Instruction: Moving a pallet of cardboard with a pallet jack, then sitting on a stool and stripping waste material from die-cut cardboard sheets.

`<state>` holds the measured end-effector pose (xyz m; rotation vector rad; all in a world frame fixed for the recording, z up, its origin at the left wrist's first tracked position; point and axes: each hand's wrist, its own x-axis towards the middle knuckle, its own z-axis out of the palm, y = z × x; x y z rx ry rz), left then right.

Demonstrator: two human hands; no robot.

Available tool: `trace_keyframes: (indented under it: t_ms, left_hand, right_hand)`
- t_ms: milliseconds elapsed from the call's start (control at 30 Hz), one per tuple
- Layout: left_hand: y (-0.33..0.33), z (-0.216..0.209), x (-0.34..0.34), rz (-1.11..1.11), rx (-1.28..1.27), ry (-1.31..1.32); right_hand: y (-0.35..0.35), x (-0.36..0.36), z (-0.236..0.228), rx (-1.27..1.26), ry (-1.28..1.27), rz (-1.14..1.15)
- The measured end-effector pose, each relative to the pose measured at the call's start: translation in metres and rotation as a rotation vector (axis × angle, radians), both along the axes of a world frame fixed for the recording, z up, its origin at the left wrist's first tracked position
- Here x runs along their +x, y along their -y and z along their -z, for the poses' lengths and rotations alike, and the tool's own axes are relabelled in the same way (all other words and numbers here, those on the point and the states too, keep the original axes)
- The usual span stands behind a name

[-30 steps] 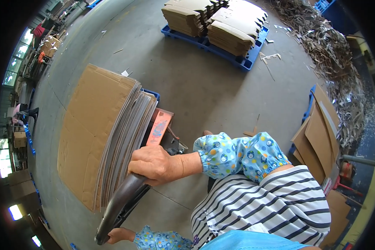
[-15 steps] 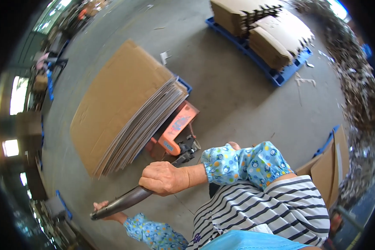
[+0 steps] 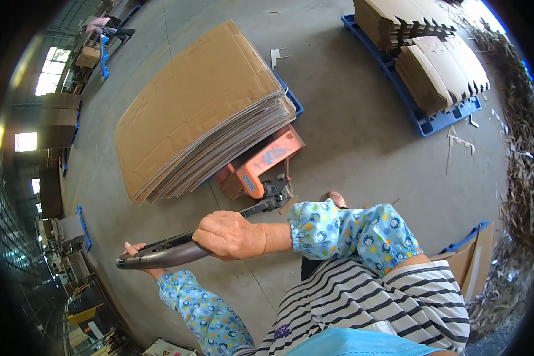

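A dark metal pallet jack handle (image 3: 175, 253) runs slantwise in front of me. My right hand (image 3: 226, 235) is closed in a fist round its loop, on the side nearer the jack. At the loop's far left end, my left hand (image 3: 137, 250) wraps it from beneath, with fingertips showing over the top and the palm hidden. The handle joins the orange pallet jack (image 3: 271, 155), whose forks are hidden under a tall stack of flat brown cardboard sheets (image 3: 199, 95). A blue pallet (image 3: 295, 104) shows at the stack's right edge.
Another blue pallet (image 3: 433, 126) at the upper right bears stacks of cut cardboard (image 3: 442, 68). Cardboard scraps (image 3: 519, 142) heap along the right side. A leaning cardboard piece (image 3: 471, 264) stands at lower right. White offcuts (image 3: 461, 142) lie on the grey floor.
The loaded jack and the pallet at upper right have shifted up and right in the picture. The handle's left end sits higher. Both hands keep their hold.
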<state>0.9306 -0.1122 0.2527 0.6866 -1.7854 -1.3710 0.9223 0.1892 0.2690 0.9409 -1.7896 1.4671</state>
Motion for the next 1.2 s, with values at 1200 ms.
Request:
trace_keyframes:
  t_ms: [1200]
  left_hand:
    - [-0.018,0.011,-0.025,0.531,0.072,-0.152]
  right_hand:
    - [-0.055,0.003,-0.030,0.013,0.244,0.593]
